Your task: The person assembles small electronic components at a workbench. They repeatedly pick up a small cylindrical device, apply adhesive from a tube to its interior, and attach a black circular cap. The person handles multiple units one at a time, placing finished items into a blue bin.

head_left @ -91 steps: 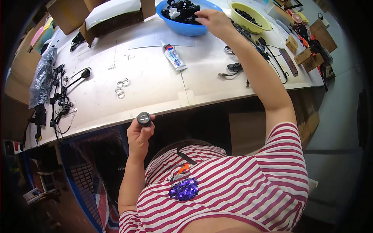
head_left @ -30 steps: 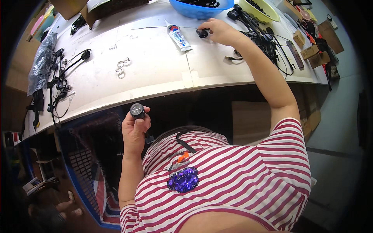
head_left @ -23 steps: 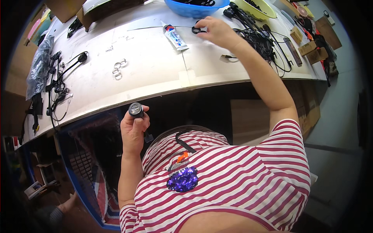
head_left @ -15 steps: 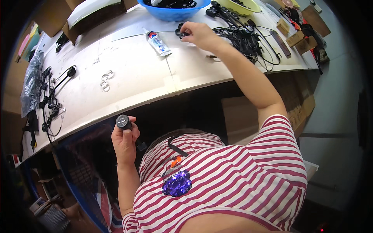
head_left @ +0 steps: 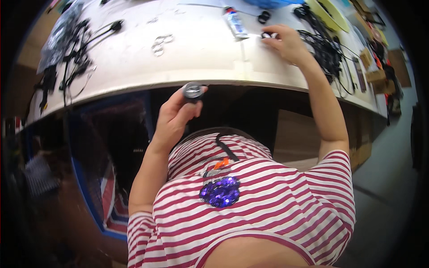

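My left hand is closed around a black cylindrical piece with a round, greyish end facing up, held in front of the table's near edge. Over the table, my right hand pinches a small black ring-like part between thumb and fingers. Just beyond it lie a few more black round parts. To the left of that hand rests a white, blue and red squeeze tube. Several thin silvery rings lie farther left on the pale tabletop.
Black cables are heaped right of my right hand, beside a yellow basin. A blue basin stands at the far edge. More cables and a clear plastic bag lie at the left. Small cardboard boxes sit at the right.
My right hand has drawn nearer with a small black part, leaving other black parts behind it. My left hand has risen toward the table edge with the cylindrical piece. The view has shifted.
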Tool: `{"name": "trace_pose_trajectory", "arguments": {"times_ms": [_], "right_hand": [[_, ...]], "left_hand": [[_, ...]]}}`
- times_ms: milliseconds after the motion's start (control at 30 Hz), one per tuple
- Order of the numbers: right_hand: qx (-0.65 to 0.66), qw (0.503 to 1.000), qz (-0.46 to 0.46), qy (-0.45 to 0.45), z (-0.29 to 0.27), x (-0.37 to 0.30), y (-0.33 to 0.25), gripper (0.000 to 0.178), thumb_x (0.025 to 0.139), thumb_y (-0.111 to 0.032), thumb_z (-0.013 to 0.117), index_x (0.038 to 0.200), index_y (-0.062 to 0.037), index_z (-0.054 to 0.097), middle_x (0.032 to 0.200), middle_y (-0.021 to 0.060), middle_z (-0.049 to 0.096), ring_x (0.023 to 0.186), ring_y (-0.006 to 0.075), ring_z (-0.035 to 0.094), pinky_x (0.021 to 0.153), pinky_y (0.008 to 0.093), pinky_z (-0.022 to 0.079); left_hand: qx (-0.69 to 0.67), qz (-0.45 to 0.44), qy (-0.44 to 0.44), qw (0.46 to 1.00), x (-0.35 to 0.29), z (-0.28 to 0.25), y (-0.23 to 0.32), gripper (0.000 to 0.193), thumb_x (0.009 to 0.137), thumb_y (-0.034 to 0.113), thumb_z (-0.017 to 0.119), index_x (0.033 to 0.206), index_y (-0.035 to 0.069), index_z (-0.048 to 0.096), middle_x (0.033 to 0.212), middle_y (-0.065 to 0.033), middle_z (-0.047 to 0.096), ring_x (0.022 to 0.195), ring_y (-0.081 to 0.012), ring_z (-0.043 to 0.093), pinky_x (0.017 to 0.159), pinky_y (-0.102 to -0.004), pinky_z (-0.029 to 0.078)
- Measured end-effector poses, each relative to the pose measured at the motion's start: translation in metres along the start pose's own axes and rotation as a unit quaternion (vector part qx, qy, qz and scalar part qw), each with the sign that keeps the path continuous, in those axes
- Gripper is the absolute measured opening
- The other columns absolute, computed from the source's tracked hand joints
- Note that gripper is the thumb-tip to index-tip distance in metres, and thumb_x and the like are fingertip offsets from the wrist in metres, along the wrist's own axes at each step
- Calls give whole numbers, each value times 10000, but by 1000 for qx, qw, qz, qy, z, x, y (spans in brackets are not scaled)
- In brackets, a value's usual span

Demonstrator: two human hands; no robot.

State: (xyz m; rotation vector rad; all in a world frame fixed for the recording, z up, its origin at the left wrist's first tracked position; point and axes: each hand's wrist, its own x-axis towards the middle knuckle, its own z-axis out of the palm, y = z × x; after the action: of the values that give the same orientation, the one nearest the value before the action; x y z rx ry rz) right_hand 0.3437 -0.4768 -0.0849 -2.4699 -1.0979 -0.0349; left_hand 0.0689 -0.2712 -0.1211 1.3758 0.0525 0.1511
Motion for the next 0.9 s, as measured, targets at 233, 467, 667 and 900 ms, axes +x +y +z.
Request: {"name": "trace_pose_trajectory", "arguments": {"times_ms": [233,467,667,900], "right_hand": [[284,932,-207,-90,-10,-48,-125,372,684,1,708,1045,-45,628,946,46,608,699,90,532,660,203,453],[231,934,-260,-79,10,-50,-142,325,708,-126,705,1017,-71,621,920,64,617,774,193,614,656,272,499],[215,934,-270,-89,13,-52,-146,319,703,-149,707,999,-66,623,908,61,616,742,192,609,623,267,494],[121,967,-166,-151,7,-59,-148,341,699,-139,711,1019,-66,618,872,71,600,694,166,577,587,268,470]], "left_hand": [[24,4,-2,1000,4,6,-14,277,889,211,523,1090,22,551,719,25,495,638,-41,394,564,-173,304],[43,-12,-4,999,1,3,-14,179,860,152,565,991,30,580,719,17,523,647,-59,463,597,-199,392],[68,-11,-20,997,-1,3,-14,183,855,156,573,994,38,582,705,16,523,635,-61,469,577,-202,392],[96,-29,-3,995,-6,13,-5,199,857,111,566,1030,14,564,757,18,530,685,-51,468,628,-190,410]]}}
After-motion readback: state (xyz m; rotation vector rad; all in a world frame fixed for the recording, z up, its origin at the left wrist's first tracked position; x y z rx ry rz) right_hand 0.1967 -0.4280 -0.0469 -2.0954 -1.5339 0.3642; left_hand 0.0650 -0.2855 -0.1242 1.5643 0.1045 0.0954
